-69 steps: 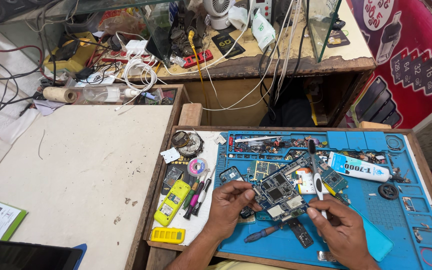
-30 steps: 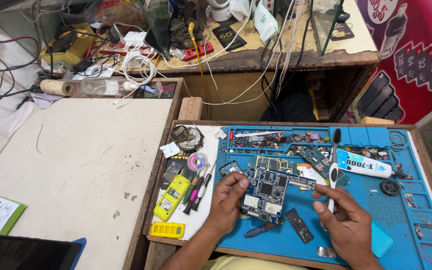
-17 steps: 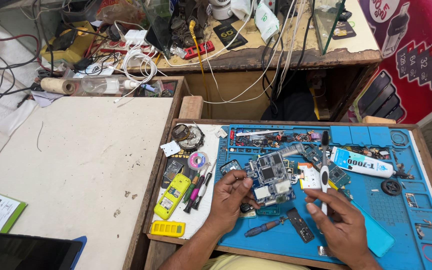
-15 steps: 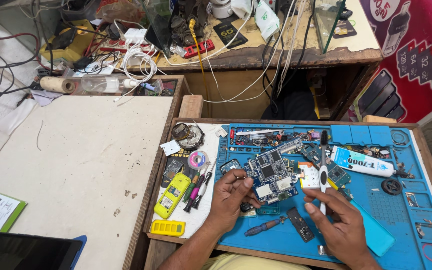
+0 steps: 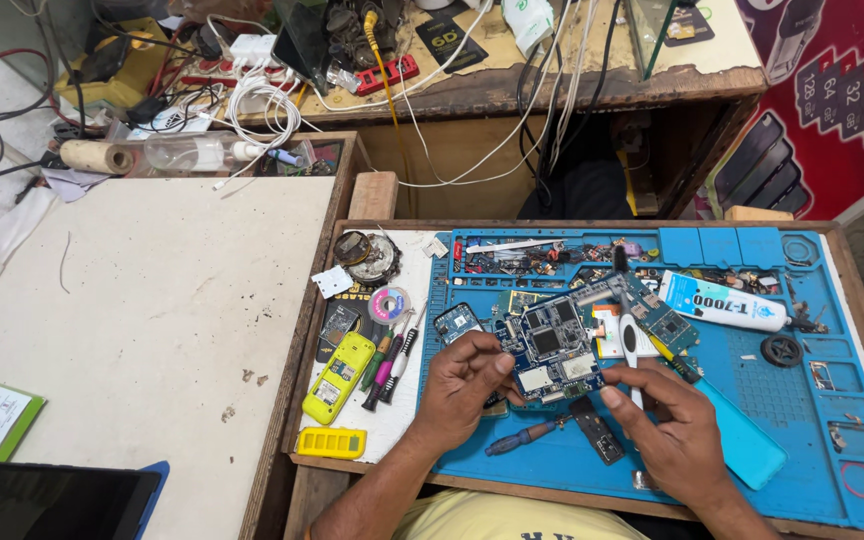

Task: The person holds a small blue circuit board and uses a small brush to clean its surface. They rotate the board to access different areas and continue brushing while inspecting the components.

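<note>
A blue phone circuit board (image 5: 552,347) is held tilted just above the blue repair mat (image 5: 802,420). My left hand (image 5: 462,385) pinches its left edge between thumb and fingers. My right hand (image 5: 667,425) touches the board's lower right corner with its fingertips and holds a white-handled tool (image 5: 630,340) that sticks up past the board. A blue-handled screwdriver (image 5: 522,436) and a small dark strip part (image 5: 597,430) lie on the mat just below the board.
A white glue tube (image 5: 722,301) and a black ring (image 5: 781,350) lie right of the board. A yellow phone (image 5: 339,375), a yellow keypad (image 5: 331,442), screwdrivers (image 5: 392,358) and a solder spool (image 5: 389,304) sit left of the mat. A white worktop (image 5: 142,310) lies at left, a cluttered cable shelf (image 5: 472,70) behind.
The board has been tipped up and drawn nearer between both hands. My right hand moved left onto the board's corner, still with the white tool.
</note>
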